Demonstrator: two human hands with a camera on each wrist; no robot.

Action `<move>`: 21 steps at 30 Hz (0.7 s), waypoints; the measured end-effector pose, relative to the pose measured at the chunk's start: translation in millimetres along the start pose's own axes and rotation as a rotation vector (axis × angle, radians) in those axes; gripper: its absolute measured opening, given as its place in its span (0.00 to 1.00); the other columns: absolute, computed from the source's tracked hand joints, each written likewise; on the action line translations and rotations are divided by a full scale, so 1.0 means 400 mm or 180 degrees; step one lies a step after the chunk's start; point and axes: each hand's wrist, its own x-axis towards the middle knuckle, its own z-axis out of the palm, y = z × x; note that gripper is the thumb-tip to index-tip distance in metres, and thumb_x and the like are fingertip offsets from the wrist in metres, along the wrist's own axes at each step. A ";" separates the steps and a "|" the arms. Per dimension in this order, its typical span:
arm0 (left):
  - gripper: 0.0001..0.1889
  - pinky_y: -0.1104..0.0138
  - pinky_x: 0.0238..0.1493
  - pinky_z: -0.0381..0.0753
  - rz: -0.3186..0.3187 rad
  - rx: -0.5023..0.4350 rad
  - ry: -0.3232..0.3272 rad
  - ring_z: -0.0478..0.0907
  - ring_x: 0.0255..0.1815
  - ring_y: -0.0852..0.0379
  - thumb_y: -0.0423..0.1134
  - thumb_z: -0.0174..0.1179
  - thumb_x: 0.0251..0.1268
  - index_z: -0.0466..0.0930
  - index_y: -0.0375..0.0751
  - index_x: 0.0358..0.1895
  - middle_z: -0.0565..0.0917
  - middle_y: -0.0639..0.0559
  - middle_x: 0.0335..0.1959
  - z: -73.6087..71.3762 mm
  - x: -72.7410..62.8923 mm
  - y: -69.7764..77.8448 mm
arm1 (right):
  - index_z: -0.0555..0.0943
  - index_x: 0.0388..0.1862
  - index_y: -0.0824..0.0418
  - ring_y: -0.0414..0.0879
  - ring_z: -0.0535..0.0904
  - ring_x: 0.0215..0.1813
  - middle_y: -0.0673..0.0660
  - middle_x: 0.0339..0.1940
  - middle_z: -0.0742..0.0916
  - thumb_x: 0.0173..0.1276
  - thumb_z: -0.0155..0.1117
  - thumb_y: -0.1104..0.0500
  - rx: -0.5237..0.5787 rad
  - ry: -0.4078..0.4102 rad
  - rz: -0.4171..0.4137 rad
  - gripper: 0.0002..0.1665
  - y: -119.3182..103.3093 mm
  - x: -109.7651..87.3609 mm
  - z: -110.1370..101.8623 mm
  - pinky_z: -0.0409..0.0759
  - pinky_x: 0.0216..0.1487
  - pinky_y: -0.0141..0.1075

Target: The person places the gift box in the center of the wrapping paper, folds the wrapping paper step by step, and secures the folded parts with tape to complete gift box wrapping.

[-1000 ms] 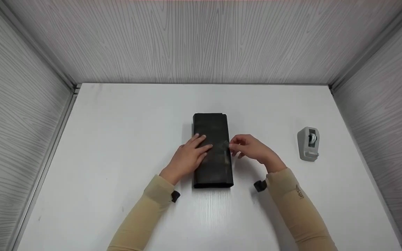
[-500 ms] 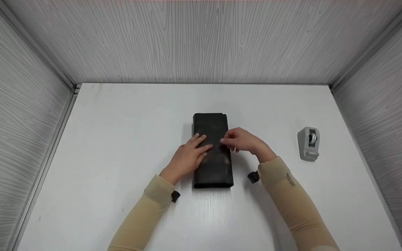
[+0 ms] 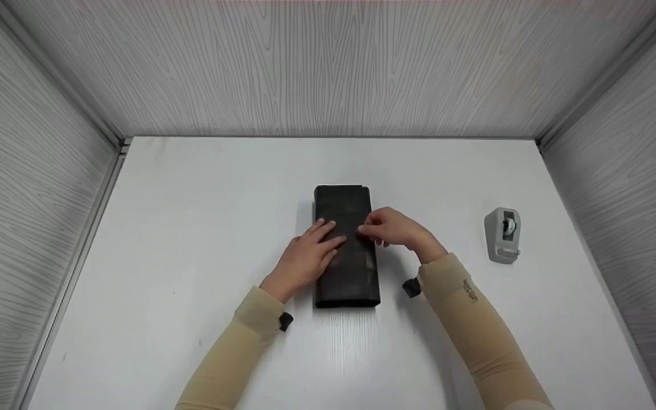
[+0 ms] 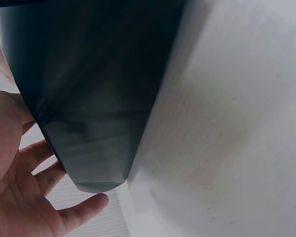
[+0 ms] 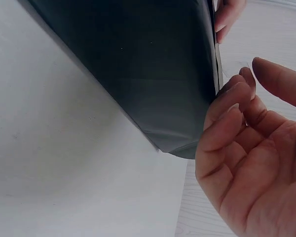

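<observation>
A long, flat package in black wrapping (image 3: 348, 273) lies on the white table in the head view. My left hand (image 3: 306, 255) rests on its left side with the fingers spread over the top. At the right edge, my right hand (image 3: 394, 229) pinches a small piece of clear tape (image 5: 235, 65), faintly visible by the thumb and forefinger in the right wrist view. Its other fingers curl beside the package. From the left wrist, the near end of the wrapping (image 4: 96, 133) shows, with left fingers along its edge. How much tape touches the wrapping is hidden.
A grey tape dispenser (image 3: 502, 235) with a roll in it stands on the white table (image 3: 203, 210), to the right of the package. Grey wood-grain panels (image 3: 328, 68) enclose the back and both sides.
My right hand has moved left and slightly away from me, bringing its pinched fingertips over the package's right edge with the tape. The left hand and package have stayed put.
</observation>
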 end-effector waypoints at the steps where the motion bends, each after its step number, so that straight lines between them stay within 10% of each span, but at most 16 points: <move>1: 0.21 0.46 0.59 0.71 -0.0003 0.0016 -0.0005 0.52 0.77 0.50 0.48 0.50 0.77 0.73 0.55 0.69 0.62 0.50 0.75 0.000 0.000 0.000 | 0.80 0.30 0.63 0.51 0.76 0.29 0.53 0.23 0.79 0.74 0.60 0.52 -0.0017 0.0010 0.0009 0.17 -0.001 0.000 0.000 0.78 0.37 0.51; 8: 0.21 0.46 0.59 0.72 0.0017 0.0050 0.0030 0.53 0.77 0.50 0.49 0.50 0.77 0.74 0.55 0.68 0.63 0.49 0.75 -0.001 -0.002 0.001 | 0.80 0.27 0.63 0.44 0.74 0.24 0.52 0.20 0.79 0.73 0.61 0.53 -0.0186 0.0125 0.0130 0.17 -0.014 0.002 0.005 0.73 0.25 0.34; 21: 0.21 0.44 0.59 0.71 0.0057 0.0237 0.0128 0.56 0.75 0.49 0.50 0.51 0.76 0.74 0.55 0.68 0.65 0.49 0.73 -0.003 -0.003 0.004 | 0.79 0.21 0.62 0.42 0.68 0.18 0.49 0.13 0.75 0.70 0.62 0.52 -0.0789 0.0491 0.0469 0.20 -0.029 0.011 0.027 0.67 0.22 0.35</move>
